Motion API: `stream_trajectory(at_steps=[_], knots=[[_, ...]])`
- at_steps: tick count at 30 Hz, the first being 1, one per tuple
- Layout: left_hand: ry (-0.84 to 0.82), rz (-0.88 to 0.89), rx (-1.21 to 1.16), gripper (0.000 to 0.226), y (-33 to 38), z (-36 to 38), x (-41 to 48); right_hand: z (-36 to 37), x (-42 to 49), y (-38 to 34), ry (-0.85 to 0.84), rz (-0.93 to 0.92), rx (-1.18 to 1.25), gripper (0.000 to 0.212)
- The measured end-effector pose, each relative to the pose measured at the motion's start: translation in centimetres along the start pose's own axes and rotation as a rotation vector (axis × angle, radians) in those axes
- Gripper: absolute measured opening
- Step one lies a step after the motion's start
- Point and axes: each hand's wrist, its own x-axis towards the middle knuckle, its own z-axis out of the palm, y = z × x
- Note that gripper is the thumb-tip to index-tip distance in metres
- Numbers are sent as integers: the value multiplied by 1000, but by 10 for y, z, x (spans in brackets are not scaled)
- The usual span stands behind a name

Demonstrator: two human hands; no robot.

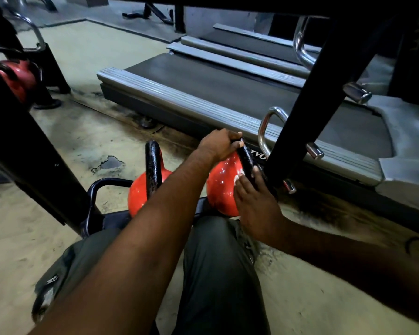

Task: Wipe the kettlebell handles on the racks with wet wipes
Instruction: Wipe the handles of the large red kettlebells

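Two red kettlebells with black handles stand on the low black rack (107, 187). My left hand (218, 145) grips the top of the handle (248, 158) of the right kettlebell (221, 187). My right hand (254, 201) is lower on that same handle, fingers curled round it, with a bit of white wet wipe (240, 178) showing under the fingers. The left kettlebell (140, 194) stands untouched, its handle (153, 168) upright. A third red kettlebell (20, 79) sits at the far left, partly hidden by a black post.
A slanted black rack post (307, 102) with chrome pegs rises just right of my hands. A treadmill deck (203, 93) lies beyond the rack. Another black upright (22, 146) stands at the left. My knees in grey trousers (218, 274) are below.
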Motion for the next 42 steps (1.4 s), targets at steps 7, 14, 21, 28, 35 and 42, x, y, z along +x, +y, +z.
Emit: stream_trajectory(at_steps=[7, 14, 21, 28, 35, 42], knots=[[5, -14, 50, 44, 0, -1, 1, -20, 15, 12, -86, -52, -172, 48], [33, -18, 51, 44, 2, 2, -1, -2, -30, 7, 108, 78, 15, 71], [24, -32, 135, 42, 10, 0, -5, 3, -5, 17, 357, 86, 77, 45], [7, -39, 185, 41, 13, -3, -7, -3, 8, 35, 545, 102, 135, 14], [-6, -43, 52, 44, 12, 6, -1, 32, 6, 75, 500, 518, 1177, 20], [63, 45, -32, 36, 18, 23, -18, 29, 51, 57, 139, 727, 2453, 18]])
